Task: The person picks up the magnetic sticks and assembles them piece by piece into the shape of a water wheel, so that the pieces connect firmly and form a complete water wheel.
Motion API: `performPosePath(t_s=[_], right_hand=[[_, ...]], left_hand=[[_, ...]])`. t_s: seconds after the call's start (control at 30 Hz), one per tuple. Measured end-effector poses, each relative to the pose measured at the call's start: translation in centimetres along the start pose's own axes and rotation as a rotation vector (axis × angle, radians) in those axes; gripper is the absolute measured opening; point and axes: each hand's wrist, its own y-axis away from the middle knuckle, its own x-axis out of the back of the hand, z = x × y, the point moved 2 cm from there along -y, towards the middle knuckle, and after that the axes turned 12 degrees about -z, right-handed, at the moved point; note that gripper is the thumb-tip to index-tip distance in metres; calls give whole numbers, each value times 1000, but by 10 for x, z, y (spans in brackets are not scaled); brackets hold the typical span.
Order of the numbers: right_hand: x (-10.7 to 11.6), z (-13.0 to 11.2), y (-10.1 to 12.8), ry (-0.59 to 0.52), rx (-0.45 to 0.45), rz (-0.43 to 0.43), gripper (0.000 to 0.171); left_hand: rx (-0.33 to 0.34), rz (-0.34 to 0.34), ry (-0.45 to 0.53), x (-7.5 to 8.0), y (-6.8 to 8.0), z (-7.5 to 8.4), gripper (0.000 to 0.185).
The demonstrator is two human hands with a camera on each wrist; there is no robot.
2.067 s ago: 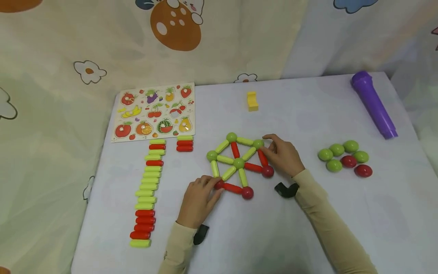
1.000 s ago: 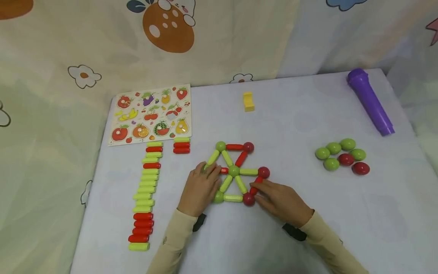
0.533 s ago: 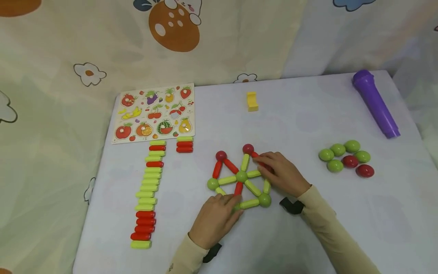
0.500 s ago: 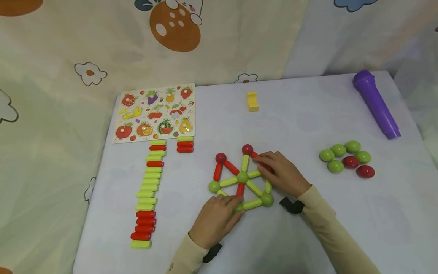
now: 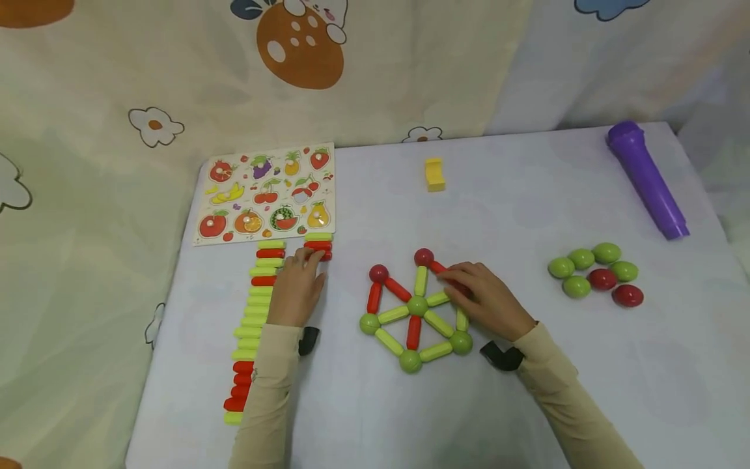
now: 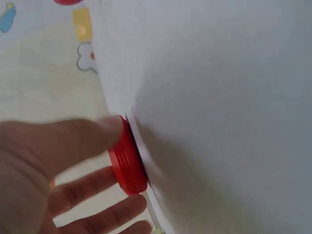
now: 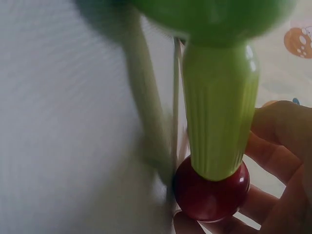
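Note:
A flat wheel of green and red rods [image 5: 417,305] joined by balls lies mid-table. My right hand [image 5: 450,277] rests on its right rim, fingers curled over a red rod [image 5: 438,267] and hiding the ball there. In the right wrist view my right hand [image 7: 265,163] cups a dark red ball [image 7: 210,195] joined to a green rod [image 7: 220,107]. My left hand [image 5: 310,257] reaches up-left to a small stack of rods [image 5: 319,246]. In the left wrist view my left hand [image 6: 114,163] has straight, spread fingers whose tips touch a red rod [image 6: 127,156].
A long row of green and red rods [image 5: 254,312] runs down the left side, below a fruit puzzle board [image 5: 266,195]. A yellow block [image 5: 434,174] sits at the back, a purple cylinder [image 5: 647,179] far right, and a cluster of loose balls [image 5: 594,273] at the right.
The wheel was turned on the table over the earlier frames. My left hand has left its lower rim and moved up-left to the small rod stack. My right hand stays on the right rim.

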Motion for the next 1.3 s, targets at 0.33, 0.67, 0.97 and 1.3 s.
performPosePath(t_s=[0.33,0.67,0.97,1.3], right_hand=[[-2,-3,4,-28,6,-40,31],[-5,-2,4,-57,-5,-44,32],[-3,1,5,-68,-2,-39,31],[-3,2,4,-91,24,-18,31]], left_hand=[[-120,-38,152,0,-7,23,40],[-411,-216,186,3,-21,82,30],[-437,-246,151,-9,-31,88,28],[-367,-33,180,-23,-28,84,24]])
